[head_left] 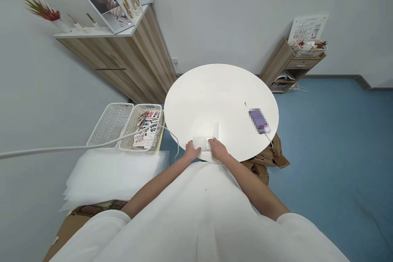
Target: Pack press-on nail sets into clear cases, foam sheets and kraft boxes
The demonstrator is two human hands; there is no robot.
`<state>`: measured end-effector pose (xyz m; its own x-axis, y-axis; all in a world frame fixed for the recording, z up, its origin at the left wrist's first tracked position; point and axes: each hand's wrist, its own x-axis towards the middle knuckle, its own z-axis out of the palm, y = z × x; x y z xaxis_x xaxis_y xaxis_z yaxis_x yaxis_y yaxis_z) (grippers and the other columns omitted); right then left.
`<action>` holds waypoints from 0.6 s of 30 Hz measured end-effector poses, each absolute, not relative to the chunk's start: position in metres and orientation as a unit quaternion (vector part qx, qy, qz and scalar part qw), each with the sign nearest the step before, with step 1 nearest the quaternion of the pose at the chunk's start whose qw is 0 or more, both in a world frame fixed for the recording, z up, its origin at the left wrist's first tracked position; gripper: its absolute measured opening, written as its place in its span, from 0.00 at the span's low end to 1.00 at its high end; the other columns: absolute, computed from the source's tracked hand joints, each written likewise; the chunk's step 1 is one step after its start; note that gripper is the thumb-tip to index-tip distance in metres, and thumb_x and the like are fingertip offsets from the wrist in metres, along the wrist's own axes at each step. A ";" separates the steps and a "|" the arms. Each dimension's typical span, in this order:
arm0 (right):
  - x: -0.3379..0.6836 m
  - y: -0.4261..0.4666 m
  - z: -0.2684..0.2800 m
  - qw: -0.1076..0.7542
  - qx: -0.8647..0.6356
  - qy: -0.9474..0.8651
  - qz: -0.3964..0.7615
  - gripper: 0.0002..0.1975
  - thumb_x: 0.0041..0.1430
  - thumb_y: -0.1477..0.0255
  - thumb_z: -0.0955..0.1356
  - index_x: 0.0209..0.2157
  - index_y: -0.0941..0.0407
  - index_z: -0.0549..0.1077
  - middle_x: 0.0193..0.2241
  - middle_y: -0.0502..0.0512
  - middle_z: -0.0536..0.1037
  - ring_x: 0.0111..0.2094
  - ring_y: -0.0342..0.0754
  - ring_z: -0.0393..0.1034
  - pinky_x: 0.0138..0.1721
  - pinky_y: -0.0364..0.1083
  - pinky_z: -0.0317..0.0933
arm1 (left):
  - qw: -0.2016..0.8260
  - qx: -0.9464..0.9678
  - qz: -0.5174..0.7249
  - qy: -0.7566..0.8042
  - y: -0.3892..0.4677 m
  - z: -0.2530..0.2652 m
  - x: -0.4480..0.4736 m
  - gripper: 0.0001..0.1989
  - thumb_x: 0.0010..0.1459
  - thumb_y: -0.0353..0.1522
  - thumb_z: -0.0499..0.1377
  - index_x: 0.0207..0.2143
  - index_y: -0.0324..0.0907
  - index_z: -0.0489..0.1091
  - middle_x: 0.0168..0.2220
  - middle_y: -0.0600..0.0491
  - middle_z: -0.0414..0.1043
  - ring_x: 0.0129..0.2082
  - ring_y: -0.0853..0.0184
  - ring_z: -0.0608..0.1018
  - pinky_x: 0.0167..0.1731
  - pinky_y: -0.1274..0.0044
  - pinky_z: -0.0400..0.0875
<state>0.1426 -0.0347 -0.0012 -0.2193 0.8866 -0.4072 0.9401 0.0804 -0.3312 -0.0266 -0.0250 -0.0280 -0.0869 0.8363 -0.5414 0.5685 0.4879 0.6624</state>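
Head view, translucent film: lying (201, 141) on the near side of the worktop (221, 82); I'm judging it light, soft, slippery, best taken by its edges.
Small white piece: sitting (209, 142) on the film; looking light to me.
Left hand: resting (192, 151) at the film's left edge, thumb spreading apart from fingers.
Right hand: touching (217, 148) the white piece; I'm not telling whether it's gripping.
Card basket: holding (135, 120) printed cards (144, 133), left.
Far-right basket: carrying (308, 53) mixed oddments.

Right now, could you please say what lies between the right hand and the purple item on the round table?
Only bare white tabletop lies between the right hand and the purple item, in the head view.
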 end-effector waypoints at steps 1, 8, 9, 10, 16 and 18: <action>0.142 -0.035 -0.002 0.047 0.615 0.739 -0.270 0.23 0.49 0.86 0.61 0.47 0.56 0.59 0.43 0.60 0.66 0.40 0.50 0.65 0.30 0.44 0.56 | 0.485 0.459 0.153 0.729 -0.024 -0.030 -0.025 0.34 0.46 0.36 0.61 0.54 0.39 0.52 0.57 0.39 0.54 0.56 0.58 0.62 0.50 0.72 0.60; 0.148 -0.034 -0.015 -0.006 0.600 0.738 -0.308 0.29 0.45 0.90 0.59 0.49 0.56 0.59 0.45 0.58 0.66 0.41 0.48 0.64 0.38 0.45 0.57 | 0.530 0.403 0.147 0.732 -0.012 -0.032 -0.029 0.27 0.43 0.39 0.64 0.45 0.39 0.60 0.41 0.46 0.68 0.37 0.64 0.73 0.30 0.76 0.66; 0.149 -0.033 -0.018 -0.020 0.600 0.734 -0.317 0.29 0.44 0.90 0.59 0.49 0.57 0.59 0.45 0.58 0.66 0.42 0.48 0.64 0.39 0.45 0.57 | 0.537 0.409 0.142 0.725 -0.011 -0.031 -0.030 0.24 0.42 0.39 0.64 0.41 0.39 0.63 0.37 0.48 0.69 0.34 0.65 0.73 0.28 0.77 0.65; 0.149 -0.033 -0.020 -0.035 0.601 0.729 -0.324 0.29 0.44 0.90 0.59 0.49 0.57 0.59 0.46 0.59 0.66 0.43 0.48 0.63 0.40 0.45 0.57 | 0.543 0.416 0.137 0.716 -0.010 -0.029 -0.031 0.20 0.42 0.39 0.63 0.37 0.39 0.64 0.33 0.50 0.69 0.31 0.66 0.73 0.27 0.77 0.65; 0.149 -0.034 -0.028 -0.109 0.630 0.674 -0.370 0.28 0.45 0.89 0.59 0.49 0.56 0.57 0.42 0.56 0.68 0.40 0.46 0.64 0.38 0.44 0.57 | 0.559 0.477 0.128 0.666 -0.008 -0.018 -0.017 0.10 0.45 0.36 0.59 0.23 0.40 0.63 0.23 0.57 0.64 0.24 0.71 0.67 0.23 0.80 0.59; 0.149 -0.033 -0.029 -0.124 0.639 0.652 -0.388 0.28 0.45 0.88 0.60 0.49 0.56 0.56 0.39 0.55 0.68 0.36 0.46 0.64 0.35 0.43 0.56 | 0.548 0.521 0.126 0.643 -0.007 -0.016 -0.007 0.10 0.45 0.36 0.59 0.21 0.40 0.62 0.21 0.58 0.61 0.24 0.72 0.66 0.23 0.80 0.58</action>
